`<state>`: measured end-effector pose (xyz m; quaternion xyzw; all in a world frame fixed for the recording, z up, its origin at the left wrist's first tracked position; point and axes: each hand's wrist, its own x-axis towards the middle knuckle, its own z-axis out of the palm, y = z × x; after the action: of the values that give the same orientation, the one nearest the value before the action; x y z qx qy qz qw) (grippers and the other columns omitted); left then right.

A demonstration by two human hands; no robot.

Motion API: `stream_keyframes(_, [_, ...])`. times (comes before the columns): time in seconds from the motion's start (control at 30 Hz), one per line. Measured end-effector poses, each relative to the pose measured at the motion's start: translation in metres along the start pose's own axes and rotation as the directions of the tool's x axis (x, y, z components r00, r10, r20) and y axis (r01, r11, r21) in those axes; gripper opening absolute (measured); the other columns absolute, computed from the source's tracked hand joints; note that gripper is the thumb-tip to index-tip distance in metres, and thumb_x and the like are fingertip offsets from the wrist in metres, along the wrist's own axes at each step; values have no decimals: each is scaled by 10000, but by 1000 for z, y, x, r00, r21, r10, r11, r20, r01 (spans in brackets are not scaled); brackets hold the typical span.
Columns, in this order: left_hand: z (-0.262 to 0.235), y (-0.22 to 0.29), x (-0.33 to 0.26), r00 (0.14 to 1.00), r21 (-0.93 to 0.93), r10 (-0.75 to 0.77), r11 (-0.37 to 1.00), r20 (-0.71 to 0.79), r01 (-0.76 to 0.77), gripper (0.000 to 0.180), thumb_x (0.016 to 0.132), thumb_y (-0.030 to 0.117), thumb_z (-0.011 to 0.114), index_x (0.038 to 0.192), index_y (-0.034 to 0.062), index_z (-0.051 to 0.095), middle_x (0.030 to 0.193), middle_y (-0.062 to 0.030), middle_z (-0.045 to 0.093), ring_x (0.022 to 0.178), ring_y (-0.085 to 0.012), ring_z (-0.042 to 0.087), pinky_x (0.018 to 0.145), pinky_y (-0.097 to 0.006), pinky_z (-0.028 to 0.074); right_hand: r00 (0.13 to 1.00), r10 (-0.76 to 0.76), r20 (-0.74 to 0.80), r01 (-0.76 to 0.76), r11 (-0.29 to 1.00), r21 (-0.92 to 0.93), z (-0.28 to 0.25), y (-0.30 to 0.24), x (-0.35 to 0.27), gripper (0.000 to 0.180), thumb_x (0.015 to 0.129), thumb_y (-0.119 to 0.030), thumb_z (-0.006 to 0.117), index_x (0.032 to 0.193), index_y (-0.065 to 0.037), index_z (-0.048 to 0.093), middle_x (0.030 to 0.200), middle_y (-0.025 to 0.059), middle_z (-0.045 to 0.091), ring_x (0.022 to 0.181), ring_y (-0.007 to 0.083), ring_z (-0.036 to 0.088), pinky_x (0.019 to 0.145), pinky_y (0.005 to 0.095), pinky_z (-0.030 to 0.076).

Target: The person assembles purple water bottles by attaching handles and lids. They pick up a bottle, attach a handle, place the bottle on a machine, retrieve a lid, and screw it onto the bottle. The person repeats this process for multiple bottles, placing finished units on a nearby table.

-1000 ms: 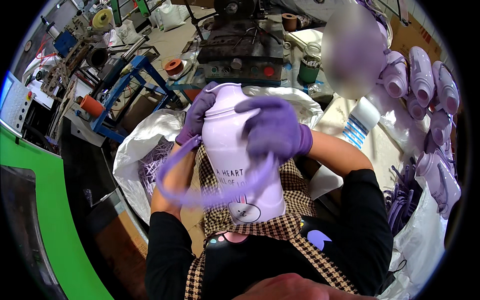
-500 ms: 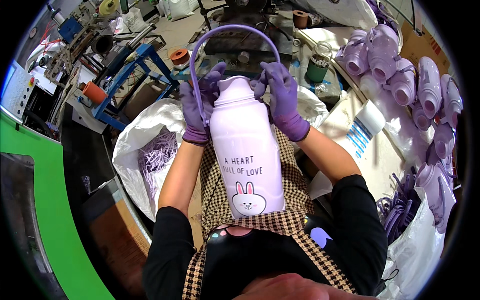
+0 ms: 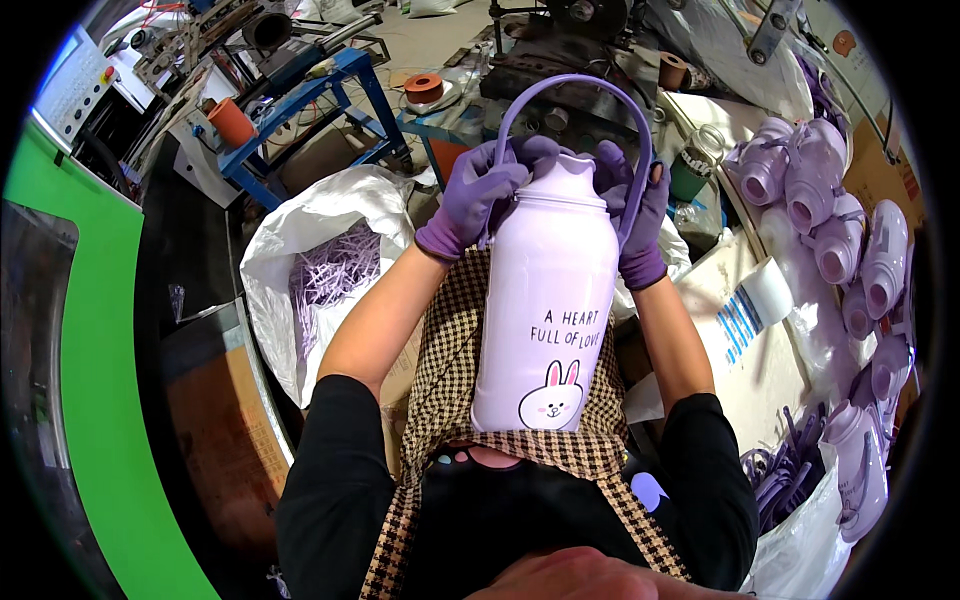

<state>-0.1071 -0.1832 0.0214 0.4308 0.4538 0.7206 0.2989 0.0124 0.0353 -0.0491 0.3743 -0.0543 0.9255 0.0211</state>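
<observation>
A pale lilac jug-shaped bottle body (image 3: 545, 260) with a rabbit picture and dark lettering leans upright against my checked apron. Its neck has a wavy spout rim. A purple arched handle (image 3: 575, 78) rises over the neck, its ends reaching down both sides of the bottle's shoulder. My left hand (image 3: 475, 198), in a purple glove, curls its fingers round the left side of the handle, close to the neck. My right hand (image 3: 642, 215), gloved alike, has the handle's right side between thumb and fingers. Part of the right fingers is hidden behind the handle.
A white sack (image 3: 268, 235) of thin lilac plastic strips stands at left. Several lilac bottle bodies (image 3: 835, 245) are piled at right above a bundle of purple handles (image 3: 785, 480). A blue metal stand (image 3: 355, 65) and a dark machine (image 3: 530, 60) stand ahead.
The bottle has turned, its rabbit picture shifting rightward. My right hand has moved from the handle's tip beside the neck to its outer right side, and the handle's right end now reaches the shoulder.
</observation>
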Motion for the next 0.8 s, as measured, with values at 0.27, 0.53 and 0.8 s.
stream_keyframes(0.27, [23, 43, -12, 605, 594, 563, 232, 564, -770, 230, 847, 138, 637, 1048, 77, 731, 1106, -33, 715, 997, -159, 644, 1014, -334, 466, 813, -201, -546, -38, 918, -394, 28, 32, 12, 781, 980, -665, 454, 1391, -2, 489, 1382, 289, 557, 1265, 382, 561, 1104, 481, 439])
stream_keyframes(0.53, [9, -11, -6, 854, 631, 520, 659, 10, -409, 265, 872, 145, 665, 1088, -7, 639, 1129, -140, 679, 1060, -253, 641, 965, -341, 485, 900, -148, -410, -5, 937, -350, -2, 12, 7, 614, 1042, -516, 452, 1306, 30, 547, 1213, 221, 655, 1128, 355, 619, 1052, 433, 482])
stream_keyframes(0.8, [-6, -37, -17, 994, -364, 18, 930, -105, -55, 529, 1096, 366, 356, 1389, -43, 519, 1367, -159, 598, 1282, -257, 550, 1139, -388, 387, 954, -54, -295, -55, 935, -350, 50, 25, 12, 708, 1018, -609, 419, 1344, 8, 541, 1267, 206, 622, 1148, 278, 622, 1051, 433, 482])
